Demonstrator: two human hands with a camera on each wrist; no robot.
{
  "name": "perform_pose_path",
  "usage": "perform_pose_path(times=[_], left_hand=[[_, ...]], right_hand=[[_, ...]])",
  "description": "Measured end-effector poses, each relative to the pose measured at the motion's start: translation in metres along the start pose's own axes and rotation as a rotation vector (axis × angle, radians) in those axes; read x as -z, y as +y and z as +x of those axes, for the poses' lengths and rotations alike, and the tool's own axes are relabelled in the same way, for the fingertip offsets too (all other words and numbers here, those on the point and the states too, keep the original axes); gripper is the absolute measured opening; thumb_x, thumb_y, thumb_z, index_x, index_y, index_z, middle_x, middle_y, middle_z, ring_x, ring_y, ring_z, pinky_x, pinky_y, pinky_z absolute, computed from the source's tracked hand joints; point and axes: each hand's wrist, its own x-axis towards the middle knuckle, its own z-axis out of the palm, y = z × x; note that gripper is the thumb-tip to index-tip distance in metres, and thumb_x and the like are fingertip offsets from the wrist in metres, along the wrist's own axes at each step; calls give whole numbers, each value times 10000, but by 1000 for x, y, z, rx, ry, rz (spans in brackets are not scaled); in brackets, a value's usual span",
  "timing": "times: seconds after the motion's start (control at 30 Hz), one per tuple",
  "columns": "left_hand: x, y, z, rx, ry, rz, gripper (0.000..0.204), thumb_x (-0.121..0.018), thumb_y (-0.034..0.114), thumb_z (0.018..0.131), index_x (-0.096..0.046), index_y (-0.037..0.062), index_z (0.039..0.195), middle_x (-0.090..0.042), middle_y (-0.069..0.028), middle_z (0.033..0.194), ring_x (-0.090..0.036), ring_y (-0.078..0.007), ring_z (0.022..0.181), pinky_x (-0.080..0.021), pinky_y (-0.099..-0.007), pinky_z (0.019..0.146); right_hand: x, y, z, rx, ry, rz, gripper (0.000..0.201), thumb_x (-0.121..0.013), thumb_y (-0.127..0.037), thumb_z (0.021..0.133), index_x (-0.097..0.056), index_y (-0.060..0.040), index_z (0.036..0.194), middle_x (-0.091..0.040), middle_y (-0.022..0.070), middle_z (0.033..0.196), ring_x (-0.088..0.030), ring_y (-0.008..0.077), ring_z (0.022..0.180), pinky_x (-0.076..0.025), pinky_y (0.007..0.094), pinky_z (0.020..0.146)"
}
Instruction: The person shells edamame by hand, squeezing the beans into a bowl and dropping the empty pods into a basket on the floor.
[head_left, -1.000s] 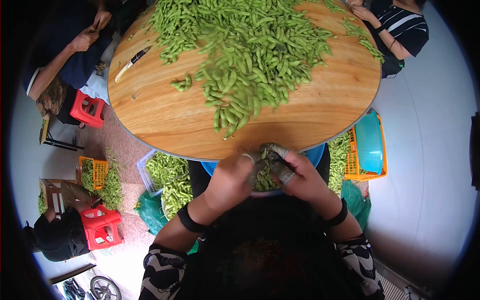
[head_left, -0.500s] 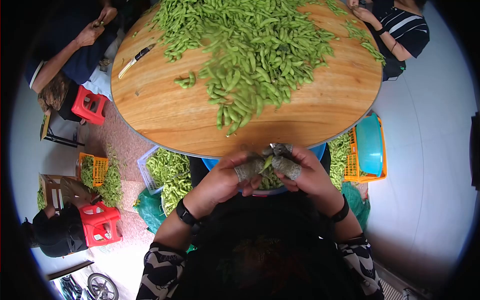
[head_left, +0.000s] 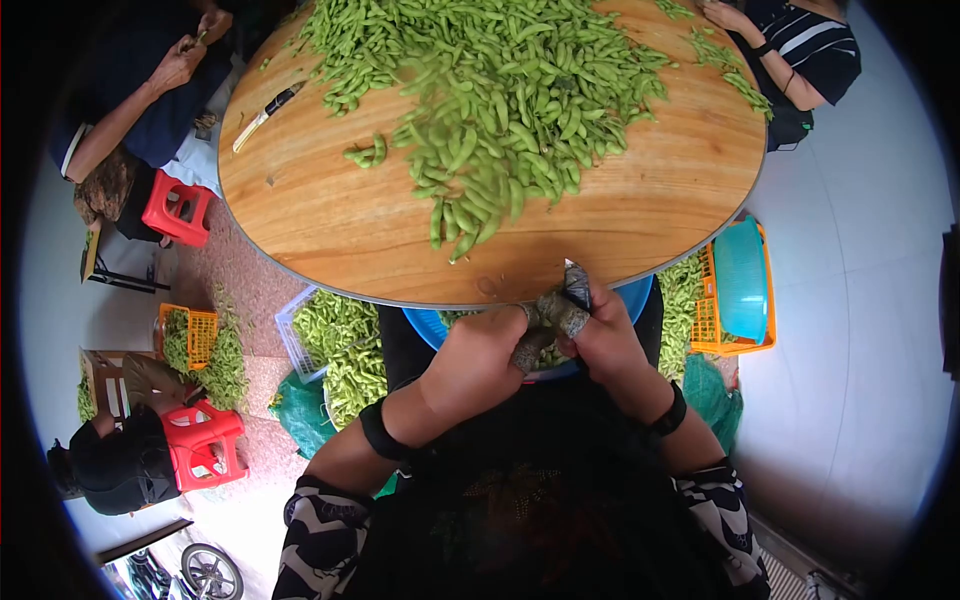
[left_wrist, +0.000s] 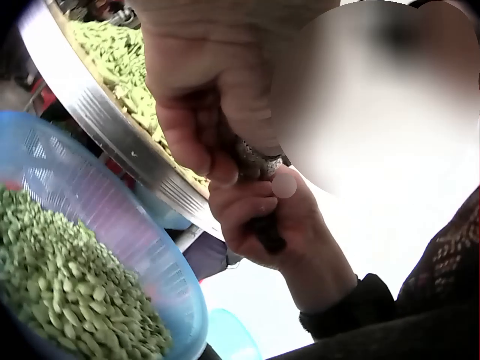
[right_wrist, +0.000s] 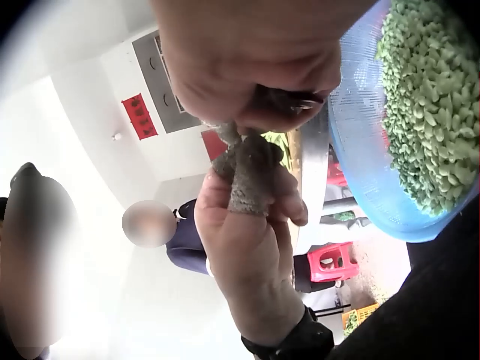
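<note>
Above blue basin (head_left: 430, 325), perhaps unlabelled hands' grip.

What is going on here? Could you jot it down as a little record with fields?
left hand: curled, cloth-wrapped fingertip meeting the right hand
right hand: curled, wrapped fingertips; whatever they pinch is hidden
blue basket: on the lap, under the hands, holds shelled green beans
round wooden table: in front, heaped with green pods
knife: on the table's far left
others: people seated around the table

Communal pod-shelling workroom: heaped table (head_left: 330, 225), crates (head_left: 735, 345).
</note>
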Motion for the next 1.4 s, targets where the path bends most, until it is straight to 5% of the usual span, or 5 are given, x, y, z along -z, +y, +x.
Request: perform_pose_path(times=[0.4,0.67,0.97,1.2,1.4], left_hand=[[8,-2,-3,99,75,-383,195,-658,7,806,-566,-16,977,-618,-135,765,-624,-305,660,-498,-363,583],[15,3,-6,598,-301,-1939,278,-603,259,939,-566,28,1089,-547,-26,676,-414,-68,473,-302,-200,451],[7,-6,-3,345,-134,-915,182,-510,199,988,-582,33,1008,-584,-26,721,-485,-94,533,-396,-224,501],[10,-2,1,790,-17,-1682,182,-475,153,990,-602,25,966,-604,-34,736,-533,-101,577,-411,-225,523],[2,-10,-1,361,-66,-630,137,-526,-64,843,-610,5,926,-628,-62,762,-613,-136,665,-487,-273,575]], right_hand=[[-8,-19,-2,-90,-67,93,101,-619,-159,935,-597,-68,899,-459,-48,597,-365,35,490,-267,208,455],[-13,-2,-9,226,-193,42,87,-578,-103,954,-574,-43,1017,-523,-52,718,-448,25,616,-361,201,552],[-4,3,-6,220,-91,-244,130,-574,-62,923,-552,-19,1044,-613,19,842,-569,99,735,-477,260,665],[-2,8,-7,633,94,-883,247,-650,-70,861,-567,-3,1084,-656,64,962,-623,128,880,-499,293,785],[12,5,-3,334,20,-691,310,-758,-131,780,-583,6,997,-663,135,910,-657,165,794,-518,294,697]])
